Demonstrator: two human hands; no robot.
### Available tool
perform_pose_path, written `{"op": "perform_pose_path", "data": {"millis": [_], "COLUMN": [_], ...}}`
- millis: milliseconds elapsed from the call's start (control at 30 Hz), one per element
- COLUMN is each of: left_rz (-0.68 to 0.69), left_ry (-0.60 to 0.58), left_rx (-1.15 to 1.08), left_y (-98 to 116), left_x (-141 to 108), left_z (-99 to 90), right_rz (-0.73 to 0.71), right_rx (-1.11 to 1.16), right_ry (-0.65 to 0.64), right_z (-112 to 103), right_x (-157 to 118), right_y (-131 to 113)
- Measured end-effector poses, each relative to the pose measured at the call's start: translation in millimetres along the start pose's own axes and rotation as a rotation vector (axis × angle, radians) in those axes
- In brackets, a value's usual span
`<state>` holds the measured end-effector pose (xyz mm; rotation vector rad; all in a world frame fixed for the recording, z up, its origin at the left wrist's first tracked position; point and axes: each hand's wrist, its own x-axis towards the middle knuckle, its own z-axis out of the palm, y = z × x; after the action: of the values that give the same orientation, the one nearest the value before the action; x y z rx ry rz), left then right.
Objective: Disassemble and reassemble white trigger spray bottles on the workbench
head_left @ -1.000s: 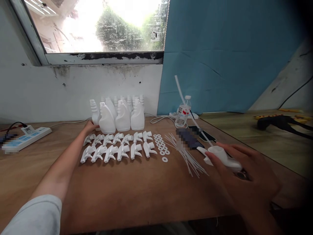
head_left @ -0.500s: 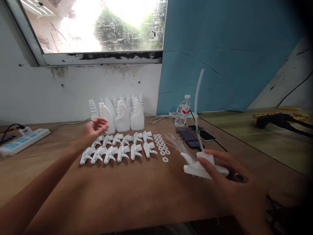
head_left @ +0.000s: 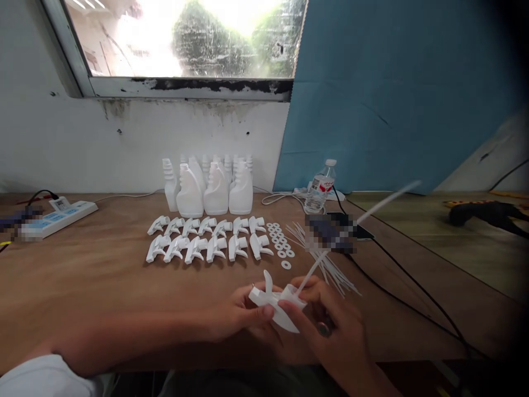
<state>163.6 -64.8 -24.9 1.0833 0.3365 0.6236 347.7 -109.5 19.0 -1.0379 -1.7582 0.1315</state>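
Close in front of me, both hands hold one white trigger spray head, tilted with its trigger upward. My left hand is closed around the nozzle end. My right hand grips the collar end with thumb and fingers. A thin white dip tube runs from the collar up and to the right. Beyond the hands, more spray heads lie in two rows. White ring gaskets are grouped beside them, and loose dip tubes lie to their right.
White spray bottles stand by the wall. A clear water bottle and phones, partly blurred, are at the right with black cables. A power strip lies at the far left. The table's front edge is just below my hands.
My left hand has come back from near the bottles and taken hold of the spray head. My right hand has moved left with it, and the dip tube now leans right.
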Motion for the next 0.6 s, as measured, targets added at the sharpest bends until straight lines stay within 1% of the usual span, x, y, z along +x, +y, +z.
{"op": "perform_pose_path", "data": {"millis": [67, 133, 233, 300, 333, 367, 433, 533, 600], "left_rz": [0.013, 0.030, 0.036, 0.039, 0.042, 0.045, 0.026, -0.054, -0.126], "left_ry": [0.063, 0.065, -0.010, -0.063, -0.074, -0.067, -0.011, 0.075, 0.095], "left_rx": [-0.033, -0.073, -0.173, -0.247, -0.271, -0.281, -0.257, -0.190, -0.204], "left_y": [-0.8, -0.8, 2.9, 6.6, 8.3, 9.6, 11.7, 13.6, 14.1], "left_x": [-3.3, -4.6, -3.1, -1.3, -0.5, 0.2, 1.4, 2.6, 3.1], "left_z": [-1.3, -1.7, 0.0, 1.1, 1.3, 1.3, 1.3, 3.9, 6.0], "right_rz": [0.015, 0.064, 0.189, 0.220, 0.211, 0.193, 0.164, 0.178, 0.196], "right_rx": [0.033, 0.079, 0.201, 0.294, 0.334, 0.367, 0.421, 0.467, 0.438], "right_ry": [-0.008, -0.016, -0.061, -0.101, -0.111, -0.114, -0.116, -0.132, -0.122], "right_z": [-0.3, -1.0, -0.7, 1.0, 2.3, 3.9, 7.3, 8.6, 1.8], "right_x": [1.1, 3.1, 4.5, 3.9, 3.3, 2.8, 2.0, 2.7, 3.9], "right_y": [1.6, 3.3, 5.0, 5.8, 6.3, 6.9, 8.7, 11.8, 12.5]}}
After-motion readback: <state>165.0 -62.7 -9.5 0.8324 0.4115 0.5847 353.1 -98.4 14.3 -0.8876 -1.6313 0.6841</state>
